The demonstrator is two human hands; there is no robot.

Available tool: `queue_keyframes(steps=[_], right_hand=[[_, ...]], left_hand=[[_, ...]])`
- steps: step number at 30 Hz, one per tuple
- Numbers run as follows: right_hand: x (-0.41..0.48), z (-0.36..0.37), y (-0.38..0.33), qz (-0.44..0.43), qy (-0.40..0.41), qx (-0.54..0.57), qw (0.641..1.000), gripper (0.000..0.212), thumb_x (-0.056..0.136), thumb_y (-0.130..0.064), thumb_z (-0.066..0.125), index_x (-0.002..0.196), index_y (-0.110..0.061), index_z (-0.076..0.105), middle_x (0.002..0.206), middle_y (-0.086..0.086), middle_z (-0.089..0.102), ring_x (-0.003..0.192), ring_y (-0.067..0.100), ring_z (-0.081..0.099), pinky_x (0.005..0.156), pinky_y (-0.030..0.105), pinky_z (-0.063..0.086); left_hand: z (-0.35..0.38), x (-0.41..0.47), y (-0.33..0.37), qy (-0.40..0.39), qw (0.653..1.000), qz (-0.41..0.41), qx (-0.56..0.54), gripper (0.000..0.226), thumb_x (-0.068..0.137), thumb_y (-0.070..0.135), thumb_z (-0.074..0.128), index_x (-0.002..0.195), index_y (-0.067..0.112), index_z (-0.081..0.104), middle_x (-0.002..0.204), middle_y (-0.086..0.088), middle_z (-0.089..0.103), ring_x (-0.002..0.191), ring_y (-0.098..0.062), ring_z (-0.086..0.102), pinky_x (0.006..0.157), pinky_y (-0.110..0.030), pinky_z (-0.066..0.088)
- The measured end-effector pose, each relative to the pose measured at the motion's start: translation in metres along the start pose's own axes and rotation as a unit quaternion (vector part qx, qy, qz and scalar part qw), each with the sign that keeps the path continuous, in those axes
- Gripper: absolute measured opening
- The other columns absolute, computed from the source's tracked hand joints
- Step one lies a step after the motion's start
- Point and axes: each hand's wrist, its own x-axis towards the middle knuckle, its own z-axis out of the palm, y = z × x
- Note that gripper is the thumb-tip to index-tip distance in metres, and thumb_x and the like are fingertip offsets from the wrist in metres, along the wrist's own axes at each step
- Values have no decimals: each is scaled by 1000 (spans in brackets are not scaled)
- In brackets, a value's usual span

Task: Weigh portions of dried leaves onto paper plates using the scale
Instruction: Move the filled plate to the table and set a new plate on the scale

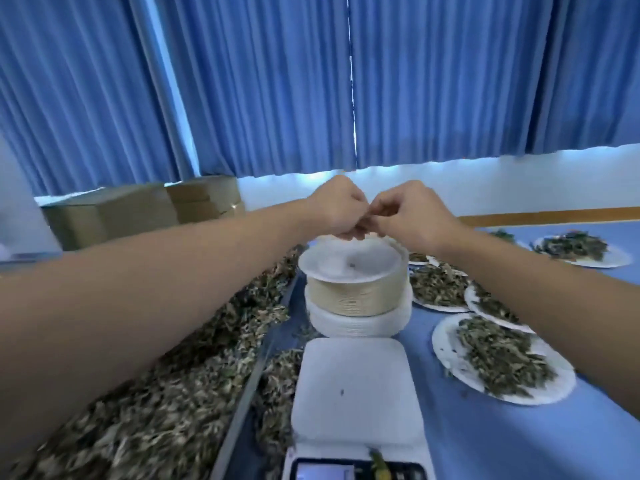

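Your next move turned on the stack of paper plates (356, 296), which stood directly beneath your two hands, upright, its top plate (349, 266) bare except for a dark speck. Both hands hovered just above its far rim. Your left hand (337, 209) and right hand (412, 213) were about equally near it, one to each side of the stack's middle. The fingers of both hands were curled in tight, and the fingertips met knuckle to knuckle over the plates. Something small may have been pinched between them, but the blur made it impossible to tell, and neither hand touched the top plate. The scale (353, 386) lay nearer to you than the stack, just in front of it, and its white platform carried no plate. By my reading, a plate had to come down and toward you from the stack onto that platform. The loose dried leaves (138, 393) lay heaped on your left, under your left forearm. The filled plates (498, 358) sat on the blue table (519, 445) to your right.
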Motion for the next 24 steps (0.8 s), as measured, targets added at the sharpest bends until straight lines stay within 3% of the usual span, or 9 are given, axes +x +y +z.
queue_keyframes(steps=[3, 6, 8, 10, 13, 17, 20, 22, 24], right_hand=[[-11, 14, -29, -48, -93, -40, 994, 16, 87, -36, 75, 77, -24, 79, 69, -2, 71, 64, 17, 58, 67, 36, 49], [-30, 14, -43, -81, -158, -110, 978, 20, 85, -53, 69, 84, -35, 79, 87, -14, 75, 86, 4, 67, 82, 38, 55], [-43, 9, -47, -88, -199, -166, 962, 40, 80, -72, 59, 95, -40, 77, 98, -21, 73, 95, -1, 65, 85, 35, 53], [-52, 4, -46, -108, -227, -256, 933, 52, 79, -78, 52, 107, -41, 74, 110, -22, 69, 101, 4, 63, 88, 35, 51], [-60, 0, -43, -189, -179, -382, 887, 28, 101, -46, 52, 114, -33, 74, 118, -16, 69, 103, 16, 63, 84, 33, 47], [-75, 0, -50, -261, -150, -446, 843, 33, 109, -32, 40, 120, -31, 71, 115, -10, 69, 104, 18, 62, 85, 34, 42], [-102, 0, -57, -318, -75, -367, 871, 20, 101, -14, 58, 105, -10, 77, 97, 9, 73, 85, 35, 68, 72, 44, 50], [-129, 4, -58, -359, -17, -323, 876, 19, 98, -11, 61, 100, -3, 77, 95, 14, 73, 78, 37, 68, 64, 46, 53], [-158, 14, -55, -394, -20, -302, 868, 25, 99, -12, 56, 101, 1, 77, 97, 16, 73, 76, 36, 68, 61, 44, 54]], left_hand=[[-23, -39, -40, 14, 993, 61, 104, 27, 94, 9, 50, 82, 12, 74, 85, -9, 76, 79, -23, 69, 76, -39, 57], [-28, -68, -68, -26, 983, 119, 139, 25, 100, 32, 55, 93, 23, 77, 75, 9, 69, 69, -11, 56, 66, -33, 46], [-28, -80, -79, -55, 966, 172, 186, 28, 98, 47, 58, 105, 28, 76, 93, 13, 74, 80, -5, 60, 71, -27, 47], [-27, -87, -85, -69, 944, 219, 239, 34, 94, 49, 63, 118, 27, 72, 112, 12, 73, 98, -7, 62, 84, -27, 48], [-21, -90, -85, -43, 902, 261, 341, 27, 96, 36, 61, 120, 25, 68, 111, 5, 72, 102, -22, 63, 86, -40, 51], [-15, -101, -75, 28, 882, 268, 385, 23, 102, 32, 48, 106, 22, 68, 99, 2, 70, 94, -28, 63, 76, -42, 51], [-20, -125, -77, 52, 874, 323, 359, 27, 106, 33, 44, 108, 21, 69, 102, 3, 71, 94, -27, 63, 77, -43, 49], [-22, -148, -83, 21, 869, 360, 339, 28, 107, 31, 43, 114, 20, 69, 107, 4, 71, 96, -25, 65, 78, -45, 51], [-18, -172, -90, -32, 844, 389, 368, 26, 107, 26, 43, 116, 19, 67, 108, 3, 70, 95, -25, 67, 76, -45, 54]])
